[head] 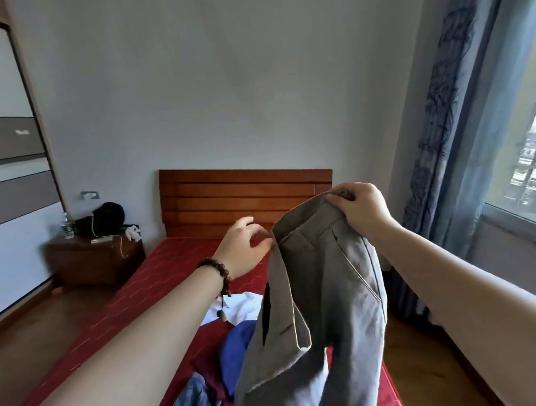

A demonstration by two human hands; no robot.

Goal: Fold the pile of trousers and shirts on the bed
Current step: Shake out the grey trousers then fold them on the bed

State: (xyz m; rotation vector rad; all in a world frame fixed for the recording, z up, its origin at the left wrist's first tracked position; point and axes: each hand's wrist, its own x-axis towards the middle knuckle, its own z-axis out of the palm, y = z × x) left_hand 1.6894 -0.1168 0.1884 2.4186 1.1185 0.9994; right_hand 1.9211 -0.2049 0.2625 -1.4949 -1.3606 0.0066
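The person stands at the foot of the bed (159, 278) with a pair of grey trousers (320, 308) held up in the air above it. The right hand (360, 209) grips the waistband at its far corner, fingers (340, 196) curled over the top edge so the trousers hang from there, legs drooping down toward the mattress. The left hand (244, 250), with a beaded bracelet (219, 274) on the wrist, is reaching for the near end of the waistband; its fingers look loosely bent and right at the cloth, but I cannot make out whether they have hold of it or only touch it.

Below the hanging trousers the rest of the pile lies unsorted on the red cover: a white garment (239, 307), a blue one (236, 348) and something paler blue, maybe denim (192, 399), all crumpled together, with a dark red piece between them that is hard to tell from the cover. I see no folded stack anywhere on the part of the bed in view.

So by my reckoning the job is near its start. The trousers are lifted but not yet straightened or folded, and every other garment in the heap has yet to be done. A nightstand (94, 259) with a dark bag on it stands off to the left of the headboard (245, 200).
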